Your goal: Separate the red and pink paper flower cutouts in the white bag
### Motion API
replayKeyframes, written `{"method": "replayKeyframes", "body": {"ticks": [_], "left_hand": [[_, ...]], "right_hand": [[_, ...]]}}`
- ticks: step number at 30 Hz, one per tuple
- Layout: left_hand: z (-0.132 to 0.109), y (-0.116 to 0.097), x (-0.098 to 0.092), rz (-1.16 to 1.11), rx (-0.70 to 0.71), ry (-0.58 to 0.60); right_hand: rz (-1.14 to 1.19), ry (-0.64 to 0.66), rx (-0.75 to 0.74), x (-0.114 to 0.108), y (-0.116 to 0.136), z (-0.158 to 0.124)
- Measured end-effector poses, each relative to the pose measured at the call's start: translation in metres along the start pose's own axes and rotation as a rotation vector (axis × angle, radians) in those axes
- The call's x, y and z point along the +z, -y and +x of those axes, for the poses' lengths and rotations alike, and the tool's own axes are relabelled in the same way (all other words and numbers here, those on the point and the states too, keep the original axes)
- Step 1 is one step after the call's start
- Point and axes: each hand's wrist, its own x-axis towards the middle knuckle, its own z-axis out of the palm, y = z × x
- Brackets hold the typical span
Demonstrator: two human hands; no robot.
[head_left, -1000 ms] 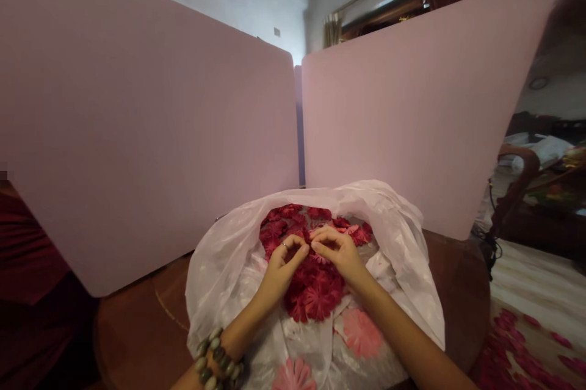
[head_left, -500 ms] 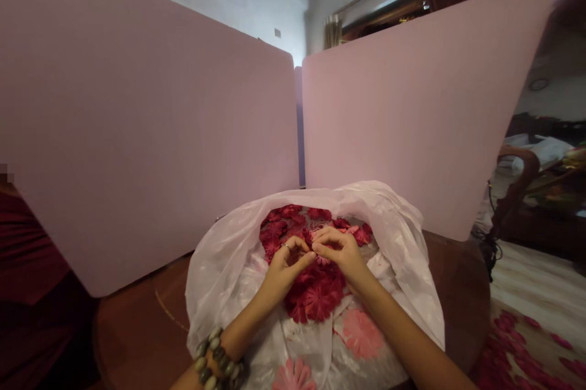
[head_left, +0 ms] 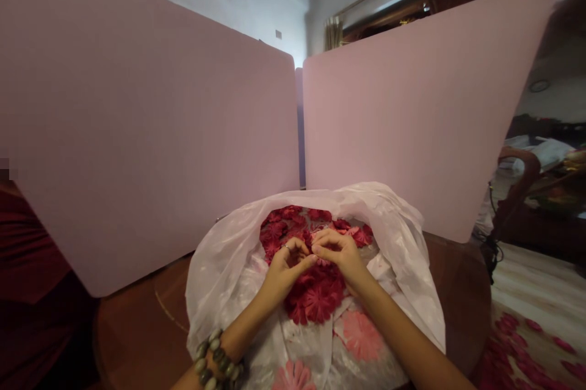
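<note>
My left hand (head_left: pixel 289 265), with a ring on one finger and a beaded bracelet (head_left: pixel 217 359) at the wrist, is closed in a pinch. Its fingertips meet those of my right hand (head_left: pixel 336 252), which pinches too. Whatever lies between the fingers is too small and hidden to make out. Just below them is a pile of dark red artificial flower petals (head_left: pixel 315 298) in the mouth of a white plastic bag (head_left: pixel 220 274). More red petals (head_left: pixel 277 231) lie deeper in the bag. Two pink petal pieces, one near my right forearm (head_left: pixel 361 335) and one at the bottom edge (head_left: pixel 293 376), rest on the plastic.
Under the bag is a brown wooden table (head_left: pixel 141 317). Two tall pink panels stand behind it, left (head_left: pixel 183 133) and right (head_left: pixel 394 133). Someone's dark red clothing (head_left: pixel 27 249) shows at far left. Red petals (head_left: pixel 517 347) lie on the floor at right, near a wooden chair (head_left: pixel 522 176).
Both hands hold almost the same pinch, with only a very slight shift of the fingers. The view has moved a touch; the petals and bag stay put.
</note>
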Motion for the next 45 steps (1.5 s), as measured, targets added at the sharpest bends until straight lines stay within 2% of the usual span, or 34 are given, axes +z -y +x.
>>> {"method": "replayKeyframes", "body": {"ticks": [9, 16, 18, 23, 27, 30, 33, 36, 39, 42, 45], "left_hand": [[0.000, 0.001, -0.001, -0.007, 0.000, 0.000], [-0.003, -0.013, 0.002, 0.086, 0.061, -0.027], [-0.003, -0.014, 0.000, 0.108, 0.086, -0.114], [0.005, -0.006, -0.012, -0.020, 0.079, -0.482], [0.011, -0.003, -0.019, -0.144, 0.021, -0.556], [0.009, -0.007, -0.018, -0.146, 0.121, -0.517], [0.004, -0.012, -0.012, -0.146, 0.204, -0.313], [-0.002, -0.015, -0.005, -0.066, 0.137, -0.121], [-0.003, -0.012, -0.001, 0.011, 0.058, -0.055], [-0.001, -0.006, -0.001, 0.027, 0.037, -0.013], [0.000, -0.004, -0.002, 0.030, 0.032, 0.004]], "right_hand": [[0.008, 0.003, 0.008, 0.000, 0.002, -0.001], [0.005, -0.022, -0.011, 0.001, 0.003, 0.001], [0.021, -0.074, -0.008, 0.000, 0.005, 0.002], [0.088, -0.270, 0.026, -0.008, 0.010, 0.004], [0.116, -0.356, 0.069, -0.014, 0.007, 0.006], [0.014, -0.386, 0.030, -0.016, 0.003, 0.007], [-0.133, -0.384, -0.075, -0.015, 0.001, 0.007], [-0.249, -0.352, -0.189, -0.012, 0.001, 0.006], [-0.232, -0.223, -0.220, -0.006, 0.002, 0.005], [-0.097, -0.026, -0.161, 0.000, 0.000, 0.002], [0.006, 0.041, -0.090, 0.003, 0.000, 0.000]]}}
